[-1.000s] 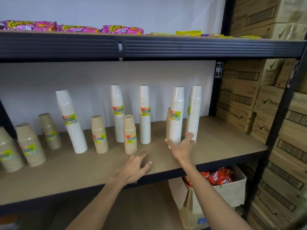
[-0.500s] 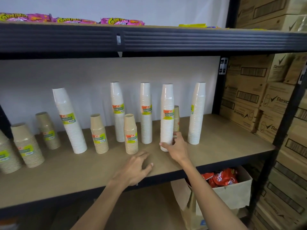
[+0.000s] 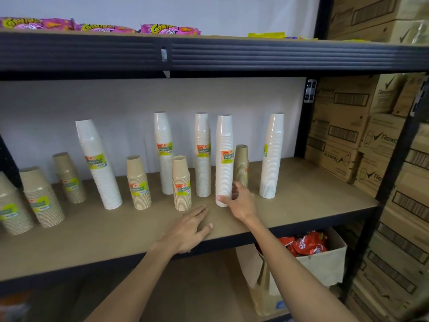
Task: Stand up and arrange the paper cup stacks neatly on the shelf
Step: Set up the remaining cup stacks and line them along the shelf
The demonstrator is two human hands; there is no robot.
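Note:
Several wrapped paper cup stacks stand upright on the wooden shelf (image 3: 301, 205). My right hand (image 3: 239, 201) grips the base of a tall white stack (image 3: 224, 159) near the shelf's middle. A short brown stack (image 3: 241, 163) stands just behind it, and another tall white stack (image 3: 271, 156) stands apart to the right. Left of my hand are a tall stack (image 3: 202, 156), a short brown stack (image 3: 181, 184), a further tall one (image 3: 164, 154), a brown stack (image 3: 138, 184) and a leaning white stack (image 3: 98, 166). My left hand (image 3: 188, 228) rests flat on the shelf's front, fingers spread, holding nothing.
More short brown stacks (image 3: 41, 198) stand at the far left. Pink snack bags (image 3: 169, 29) lie on the upper shelf. Cardboard boxes (image 3: 343, 135) fill the rack at the right. Below, an open box holds red snack bags (image 3: 306, 245). Black shelf posts (image 3: 304, 126) frame the bay.
My right hand has slid the tall white stack leftward, away from the rightmost stack and in front of the short brown one. My left hand stays on the shelf.

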